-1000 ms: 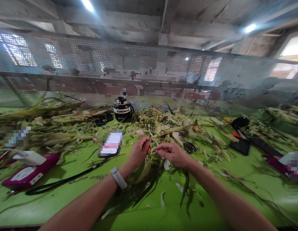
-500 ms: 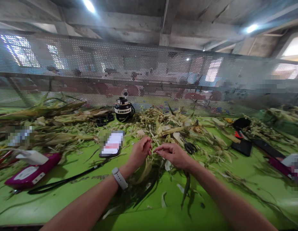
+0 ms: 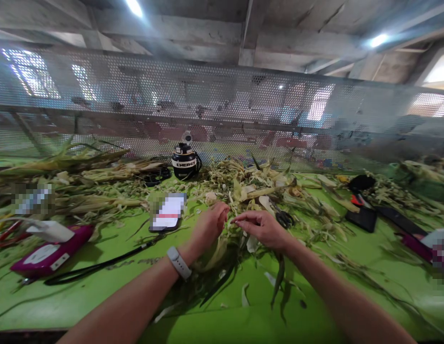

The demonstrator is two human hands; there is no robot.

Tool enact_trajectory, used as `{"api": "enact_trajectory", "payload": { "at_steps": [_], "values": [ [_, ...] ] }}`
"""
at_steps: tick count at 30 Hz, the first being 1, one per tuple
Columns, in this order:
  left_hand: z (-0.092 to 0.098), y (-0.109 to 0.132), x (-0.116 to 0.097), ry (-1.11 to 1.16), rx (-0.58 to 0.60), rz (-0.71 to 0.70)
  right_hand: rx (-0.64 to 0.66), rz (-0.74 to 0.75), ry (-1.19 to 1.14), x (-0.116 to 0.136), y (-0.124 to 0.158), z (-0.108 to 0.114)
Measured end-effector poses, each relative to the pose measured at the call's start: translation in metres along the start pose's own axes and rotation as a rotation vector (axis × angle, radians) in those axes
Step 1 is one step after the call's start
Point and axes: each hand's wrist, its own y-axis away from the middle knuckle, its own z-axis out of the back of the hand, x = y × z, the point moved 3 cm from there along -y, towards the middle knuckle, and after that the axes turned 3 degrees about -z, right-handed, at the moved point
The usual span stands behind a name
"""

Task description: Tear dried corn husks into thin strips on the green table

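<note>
My left hand (image 3: 211, 225), wearing a grey watch on the wrist, has its fingers curled inward; what they hold, if anything, is hidden. Close to its right, my right hand (image 3: 260, 230) has thumb and fingers drawn together in a pinch, with a thin pale strand or scrap near the tips, too small to name. Below and between the hands lie dried leaves (image 3: 222, 251), pale green and husk-like. A heap of husks and plant scraps (image 3: 250, 184) lies just beyond them. Dark-handled scissors (image 3: 284, 218) rest beside my right hand.
On the green table (image 3: 124, 301) lie a lit phone (image 3: 168, 212) with a black strap, a magenta power strip (image 3: 51, 253) with a white charger, and a dark phone (image 3: 361, 219). A black "ENERGY" bottle (image 3: 185, 162) stands before a perforated metal screen (image 3: 222, 100). More husks lie left.
Both hands stay nearly in place, with slight finger movement. My left fingers look turned a little further inward. The whole view has shifted slightly.
</note>
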Motion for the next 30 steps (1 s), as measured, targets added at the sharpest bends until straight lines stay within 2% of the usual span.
{"api": "enact_trajectory", "payload": {
  "at_steps": [3,5,9,14,18,19,21,24,25,27,29,30],
  "values": [
    [-0.005,0.003,-0.007,-0.268,0.158,-0.169,-0.064,0.020,-0.005,0.011,0.003,0.008],
    [-0.008,0.005,-0.011,-0.358,0.238,-0.231,-0.105,0.023,0.017,0.017,0.006,0.016],
    [-0.007,0.004,-0.017,-0.400,0.270,-0.286,-0.126,0.049,0.117,0.026,0.011,0.029],
    [0.002,0.008,-0.032,-0.261,0.307,-0.369,-0.175,0.141,0.333,0.036,0.020,0.046],
    [0.005,0.018,-0.053,0.067,0.427,-0.444,-0.158,0.154,0.332,0.031,0.015,0.051],
    [0.006,0.020,-0.057,0.199,0.431,-0.422,-0.146,0.135,0.291,0.026,0.012,0.050],
    [0.007,0.020,-0.059,0.507,0.415,-0.293,-0.115,0.071,0.194,0.013,0.004,0.043],
    [0.005,0.013,-0.048,0.894,0.280,-0.017,-0.114,0.000,0.025,-0.006,-0.006,0.028],
    [0.005,0.010,-0.042,0.945,0.187,0.055,-0.070,0.002,0.010,-0.009,-0.008,0.020],
    [0.007,0.003,-0.028,0.985,-0.006,0.167,-0.071,-0.018,-0.063,-0.013,-0.010,0.012],
    [0.009,-0.002,-0.017,1.000,-0.071,0.243,-0.019,-0.069,-0.118,-0.012,-0.010,0.010],
    [0.011,-0.003,-0.013,0.993,-0.064,0.251,0.006,-0.096,-0.132,-0.010,-0.009,0.014]
  ]
}}
